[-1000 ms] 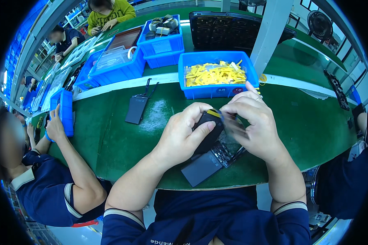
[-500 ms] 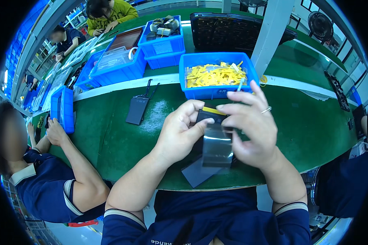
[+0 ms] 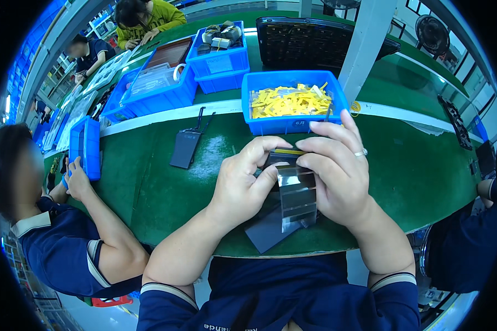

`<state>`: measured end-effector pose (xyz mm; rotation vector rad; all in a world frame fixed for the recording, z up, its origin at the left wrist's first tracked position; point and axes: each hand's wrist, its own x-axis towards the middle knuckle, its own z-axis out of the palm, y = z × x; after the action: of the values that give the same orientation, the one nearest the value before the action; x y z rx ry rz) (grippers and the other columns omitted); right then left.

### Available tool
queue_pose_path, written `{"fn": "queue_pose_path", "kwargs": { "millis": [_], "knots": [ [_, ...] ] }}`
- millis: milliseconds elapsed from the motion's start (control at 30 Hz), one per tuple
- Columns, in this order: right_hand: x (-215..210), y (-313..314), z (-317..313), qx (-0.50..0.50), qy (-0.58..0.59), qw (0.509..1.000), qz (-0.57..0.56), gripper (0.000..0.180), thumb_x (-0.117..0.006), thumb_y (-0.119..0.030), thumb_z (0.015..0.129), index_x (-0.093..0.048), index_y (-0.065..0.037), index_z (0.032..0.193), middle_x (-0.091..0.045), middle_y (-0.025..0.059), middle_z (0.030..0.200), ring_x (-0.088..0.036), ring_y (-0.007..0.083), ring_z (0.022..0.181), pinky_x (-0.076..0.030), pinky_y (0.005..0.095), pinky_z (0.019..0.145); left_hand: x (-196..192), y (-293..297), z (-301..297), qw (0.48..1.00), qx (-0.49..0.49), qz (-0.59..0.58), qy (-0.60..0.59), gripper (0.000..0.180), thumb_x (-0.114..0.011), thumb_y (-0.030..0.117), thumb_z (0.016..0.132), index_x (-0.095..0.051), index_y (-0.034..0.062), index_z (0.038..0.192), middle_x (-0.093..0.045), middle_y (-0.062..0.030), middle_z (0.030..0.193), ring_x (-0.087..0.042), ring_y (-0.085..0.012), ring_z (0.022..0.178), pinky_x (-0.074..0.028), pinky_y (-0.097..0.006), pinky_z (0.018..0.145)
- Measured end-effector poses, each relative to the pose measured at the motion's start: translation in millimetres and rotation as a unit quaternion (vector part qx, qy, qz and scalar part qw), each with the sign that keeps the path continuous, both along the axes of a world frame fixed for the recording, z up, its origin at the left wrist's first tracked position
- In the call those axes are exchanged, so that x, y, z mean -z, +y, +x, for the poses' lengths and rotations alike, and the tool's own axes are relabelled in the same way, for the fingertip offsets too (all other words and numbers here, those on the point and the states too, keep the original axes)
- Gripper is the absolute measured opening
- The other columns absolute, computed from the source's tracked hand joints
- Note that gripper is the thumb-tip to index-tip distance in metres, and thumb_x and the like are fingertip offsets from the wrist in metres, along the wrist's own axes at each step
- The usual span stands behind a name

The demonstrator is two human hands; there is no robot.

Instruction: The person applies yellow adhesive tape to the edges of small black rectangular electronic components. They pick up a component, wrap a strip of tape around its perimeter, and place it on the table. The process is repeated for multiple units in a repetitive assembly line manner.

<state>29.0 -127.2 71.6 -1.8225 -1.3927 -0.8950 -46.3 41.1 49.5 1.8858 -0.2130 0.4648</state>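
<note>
A yellow strip [image 3: 290, 151] tops the dark block [image 3: 275, 158], with glossy banded film [image 3: 298, 197] hanging below

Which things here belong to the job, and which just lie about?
Seemingly job:
dark pack, in left hand, right hand touching
banded film below
perhaps blue bin of yellow pieces

Apparently lying about:
black panel, far side
long black piece, right

Short dark print [image 3: 299, 123] stands on the front bin's [image 3: 264, 127] wall; a pale label [image 3: 221, 64] on the upper bin [image 3: 200, 64] is illegible. Light lettering [image 3: 229, 327] crosses the shirt [image 3: 292, 281].
</note>
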Motion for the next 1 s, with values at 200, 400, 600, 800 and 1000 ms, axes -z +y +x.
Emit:
{"fn": "queue_pose_path", "kwargs": {
  "millis": [200, 400, 600, 800, 1000],
  "knots": [
    [6.2, 0.6, -3.4, 0.056, -0.066, 0.996, 0.018, 0.025, -0.065, -0.002, 0.062, -0.068, -0.003, 0.086, -0.057, 0.0057, 0.077, -0.058, 0.0224, 0.077, -0.045, 0.0474, 0.089, 6.6, -2.2, 0.1, 0.992, 0.027, -0.121, 0.035, 0.026, -0.055, -0.003, 0.084, -0.052, -0.0009, 0.110, -0.068, -0.0094, 0.089, -0.066, -0.0132, 0.082, -0.051, -0.027, 0.072],
    [7.6, 1.6, -1.7, 0.047, -0.055, 0.997, 0.016, 0.023, -0.065, -0.003, 0.063, -0.068, -0.003, 0.086, -0.058, 0.0049, 0.075, -0.058, 0.0215, 0.076, -0.045, 0.0441, 0.085, 8.9, -7.9, -0.4, 0.996, 0.006, -0.089, 0.016, 0.028, -0.054, -0.005, 0.083, -0.051, -0.0012, 0.111, -0.068, -0.0116, 0.090, -0.067, -0.0158, 0.082, -0.051, -0.028, 0.072],
    [10.0, 4.7, 2.1, 0.033, 0.003, 0.999, 0.031, 0.021, -0.065, 0.001, 0.061, -0.064, -0.002, 0.083, -0.056, 0.0070, 0.073, -0.058, 0.0252, 0.074, -0.046, 0.0436, 0.083, 5.1, -13.5, -3.7, 1.000, -0.028, -0.010, -0.003, 0.028, -0.055, -0.006, 0.082, -0.052, -0.0012, 0.109, -0.064, -0.0149, 0.084, -0.067, -0.0229, 0.075, -0.050, -0.031, 0.067],
    [8.3, 3.3, 0.0, 0.050, 0.003, 0.999, -0.002, 0.024, -0.063, 0.003, 0.061, -0.062, -0.002, 0.084, -0.056, 0.0096, 0.078, -0.057, 0.0266, 0.079, -0.044, 0.0441, 0.084, 6.0, -14.2, -2.5, 0.992, -0.062, 0.087, -0.065, 0.029, -0.060, -0.003, 0.079, -0.054, -0.0010, 0.106, -0.062, -0.0175, 0.085, -0.064, -0.0332, 0.076, -0.050, -0.036, 0.066],
    [8.9, 3.3, 1.6, 0.070, -0.007, 0.997, -0.033, 0.025, -0.064, 0.003, 0.058, -0.060, -0.002, 0.081, -0.053, 0.0098, 0.077, -0.055, 0.0281, 0.077, -0.044, 0.0438, 0.083, 7.5, -12.6, 0.8, 0.977, -0.089, 0.147, -0.123, 0.027, -0.061, -0.001, 0.079, -0.055, 0.0003, 0.105, -0.063, -0.0189, 0.087, -0.063, -0.0355, 0.077, -0.050, -0.039, 0.067]
  ]
}}
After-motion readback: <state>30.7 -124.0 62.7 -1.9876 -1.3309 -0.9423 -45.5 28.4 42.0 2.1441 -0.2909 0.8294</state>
